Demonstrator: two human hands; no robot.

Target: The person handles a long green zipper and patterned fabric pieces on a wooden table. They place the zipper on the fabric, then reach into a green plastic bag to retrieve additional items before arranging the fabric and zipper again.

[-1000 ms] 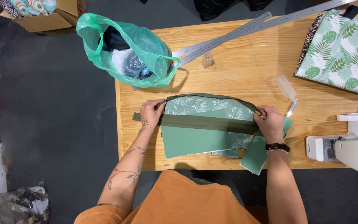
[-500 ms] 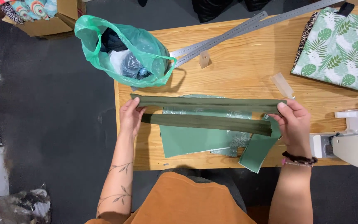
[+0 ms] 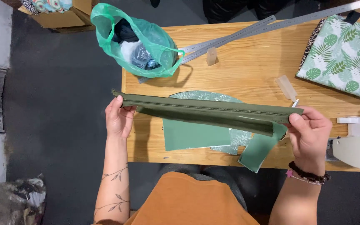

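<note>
Overhead, both hands stretch an olive zipper strip point(image 3: 207, 112).

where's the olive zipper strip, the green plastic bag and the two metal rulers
olive zipper strip point(image 3: 207, 111), head view, middle of its length between the hands
green plastic bag point(image 3: 153, 43), head view, its bulging right side wall
metal rulers point(image 3: 246, 33), head view, midway along the lower ruler
</note>
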